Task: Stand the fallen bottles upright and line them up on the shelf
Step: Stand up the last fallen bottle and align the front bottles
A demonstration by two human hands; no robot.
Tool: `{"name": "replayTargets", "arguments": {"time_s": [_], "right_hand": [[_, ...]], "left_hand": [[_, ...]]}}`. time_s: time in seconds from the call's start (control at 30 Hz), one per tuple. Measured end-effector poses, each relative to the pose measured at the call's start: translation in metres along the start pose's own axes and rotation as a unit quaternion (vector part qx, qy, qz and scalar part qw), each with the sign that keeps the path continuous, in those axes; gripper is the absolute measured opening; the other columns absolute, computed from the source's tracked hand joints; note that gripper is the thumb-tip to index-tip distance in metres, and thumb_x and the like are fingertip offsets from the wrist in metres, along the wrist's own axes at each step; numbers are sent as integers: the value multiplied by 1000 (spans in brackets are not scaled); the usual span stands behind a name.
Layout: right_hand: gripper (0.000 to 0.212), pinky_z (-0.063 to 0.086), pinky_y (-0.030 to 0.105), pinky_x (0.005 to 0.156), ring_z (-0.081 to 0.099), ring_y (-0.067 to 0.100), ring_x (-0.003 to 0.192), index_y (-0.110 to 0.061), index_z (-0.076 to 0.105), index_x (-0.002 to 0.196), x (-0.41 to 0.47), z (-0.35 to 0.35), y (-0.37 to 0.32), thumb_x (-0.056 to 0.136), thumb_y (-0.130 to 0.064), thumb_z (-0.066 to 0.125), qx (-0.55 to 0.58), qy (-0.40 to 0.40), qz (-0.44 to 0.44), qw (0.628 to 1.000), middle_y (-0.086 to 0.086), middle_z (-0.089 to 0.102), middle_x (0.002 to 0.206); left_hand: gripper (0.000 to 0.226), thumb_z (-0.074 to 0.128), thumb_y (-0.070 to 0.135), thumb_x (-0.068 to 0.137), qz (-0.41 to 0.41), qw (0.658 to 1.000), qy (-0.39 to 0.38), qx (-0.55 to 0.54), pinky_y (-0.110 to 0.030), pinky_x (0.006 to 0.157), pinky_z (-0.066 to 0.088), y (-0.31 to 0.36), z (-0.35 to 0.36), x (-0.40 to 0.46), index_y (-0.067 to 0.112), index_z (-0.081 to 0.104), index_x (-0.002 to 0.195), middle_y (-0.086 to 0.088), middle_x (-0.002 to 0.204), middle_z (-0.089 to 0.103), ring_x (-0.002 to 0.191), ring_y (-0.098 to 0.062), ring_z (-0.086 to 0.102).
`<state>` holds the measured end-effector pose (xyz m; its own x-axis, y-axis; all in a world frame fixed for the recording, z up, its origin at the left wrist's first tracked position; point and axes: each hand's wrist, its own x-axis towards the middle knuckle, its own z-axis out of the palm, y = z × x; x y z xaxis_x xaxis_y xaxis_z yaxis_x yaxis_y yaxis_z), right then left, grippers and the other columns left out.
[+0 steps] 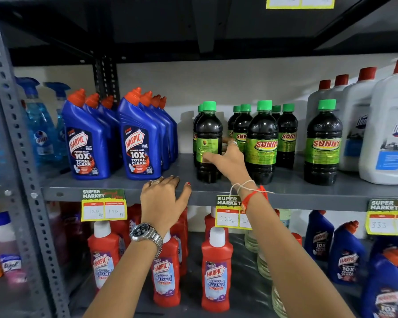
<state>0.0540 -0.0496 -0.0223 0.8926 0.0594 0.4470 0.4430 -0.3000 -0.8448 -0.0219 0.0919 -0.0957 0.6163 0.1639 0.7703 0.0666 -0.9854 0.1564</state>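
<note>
Several dark Sunny bottles with green caps stand upright on the grey shelf [285,189]. My right hand [228,160] grips the front-left Sunny bottle [209,131] around its label; that bottle stands upright with its label turned away. To its right stand a front middle Sunny bottle [262,138] and a right Sunny bottle [323,141], labels facing me. More of them stand in rows behind. My left hand [163,200] rests on the shelf's front edge, fingers spread, holding nothing.
Blue Harpic bottles [138,138] stand in two rows to the left, spray bottles [39,125] beyond them. White Domex jugs [391,134] stand at the right. Red Harpic bottles [216,269] fill the lower shelf. Price tags [104,205] hang from the shelf's edge.
</note>
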Motion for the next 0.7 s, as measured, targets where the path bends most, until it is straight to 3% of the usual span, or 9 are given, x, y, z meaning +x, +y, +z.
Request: {"name": "replayTargets", "arguments": {"time_s": [0.1, 0.27, 0.4, 0.53, 0.6, 0.7], "right_hand": [[59, 45, 27, 82, 57, 18, 95, -7, 44, 119, 1, 0, 2, 73, -26, 76, 45, -11, 8, 999, 6, 60, 109], [85, 43, 35, 93, 48, 28, 111, -3, 56, 111, -3, 17, 7, 54, -65, 74, -178, 76, -86, 977, 12, 48, 116], [66, 51, 35, 82, 61, 27, 100, -4, 53, 103, -4, 13, 6, 58, -43, 82, -121, 72, -62, 988, 12, 64, 102], [53, 46, 24, 80, 63, 24, 104, -9, 58, 115, 2, 5, 7, 70, -29, 77, -14, 18, 0, 1000, 7, 68, 104], [64, 46, 27, 84, 60, 27, 108, -7, 51, 122, 0, 8, 6, 69, -32, 76, -9, 35, -7, 999, 9, 64, 109], [91, 44, 37, 95, 51, 31, 116, -3, 42, 125, -6, 17, 3, 56, -48, 81, -105, 104, -76, 986, 13, 53, 121]], "left_hand": [[52, 36, 48, 81, 0, 1000, 1, 0, -34, 79, 43, 0, 0, 0, 12, 70, 96, -6, 101, 72, 87, -22, 65], [53, 35, 49, 82, -1, 1000, -3, -2, -35, 81, 43, 0, 1, 0, 12, 69, 99, -6, 103, 71, 90, -23, 65], [53, 34, 49, 82, -2, 1000, -3, 1, -35, 82, 42, 0, 1, 0, 13, 69, 100, -5, 104, 71, 91, -22, 64], [54, 34, 49, 82, -1, 1000, 0, -1, -35, 81, 42, 0, 2, 1, 12, 70, 99, -6, 103, 71, 91, -22, 65], [54, 34, 49, 82, -1, 1000, -1, 2, -35, 81, 42, 0, 2, 1, 12, 70, 99, -6, 103, 71, 90, -22, 65], [55, 33, 49, 83, -1, 1000, -3, 4, -35, 80, 42, 0, 1, 0, 12, 69, 99, -6, 102, 71, 89, -22, 64]]}}
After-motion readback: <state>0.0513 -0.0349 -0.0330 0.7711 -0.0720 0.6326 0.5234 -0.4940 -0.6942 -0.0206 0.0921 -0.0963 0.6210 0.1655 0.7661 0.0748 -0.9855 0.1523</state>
